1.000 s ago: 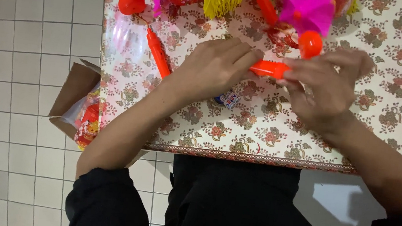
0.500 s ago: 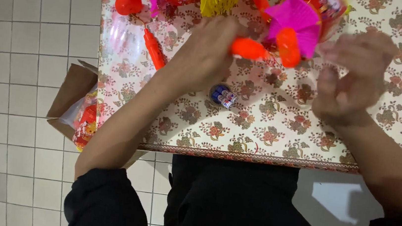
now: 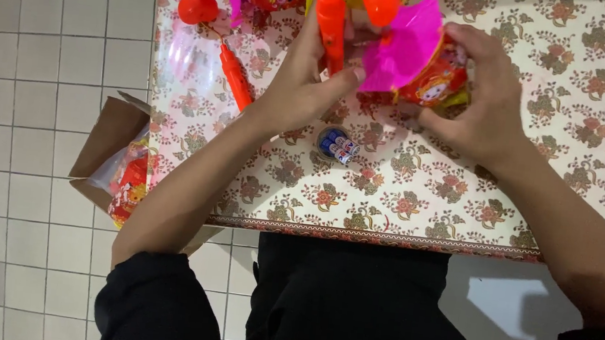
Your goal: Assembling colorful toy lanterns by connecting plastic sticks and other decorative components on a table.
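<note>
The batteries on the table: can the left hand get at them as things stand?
Probably not right away: the batteries lie uncovered just below the left hand, but its fingers are closed round an orange stick and must release it first.

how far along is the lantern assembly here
Done, by the look of it: the pink and red paper lantern is unfolded. In hand: the left hand grips an orange stick against it, while the right hand steadies the lantern's side. Left: the small batteries lie loose on the floral tablecloth, and another orange stick is untouched.
</note>
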